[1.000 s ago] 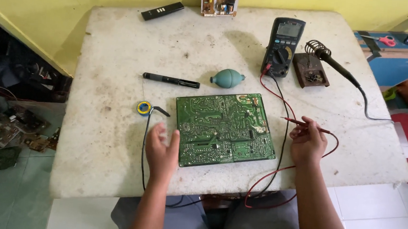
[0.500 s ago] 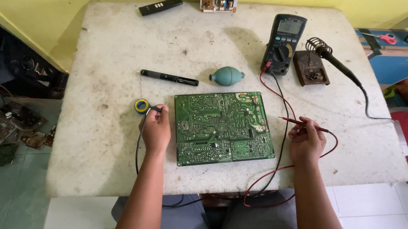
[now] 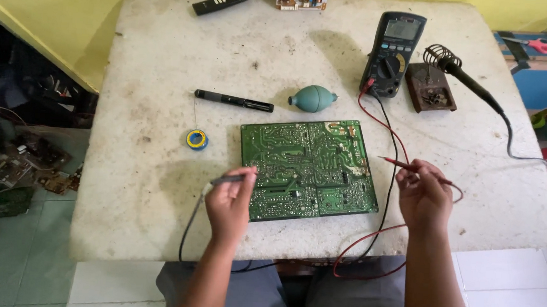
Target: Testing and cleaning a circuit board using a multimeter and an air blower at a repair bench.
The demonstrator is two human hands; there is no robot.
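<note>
While the left hand [image 3: 228, 201] pinches the black probe [image 3: 220, 180] beside the green board [image 3: 306, 168] and the right hand [image 3: 421, 194] pinches the red probe [image 3: 407, 165], each tip probably needs steady, separate contact.

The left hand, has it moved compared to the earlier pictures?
Yes. The left hand moved with the black probe from beside the solder roll to the green circuit board, nearer its left edge.

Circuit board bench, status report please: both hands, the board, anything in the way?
Left hand grips black probe at circuit board edge. Right hand holds red probe, off the board. Red and black leads cross beside board.
</note>
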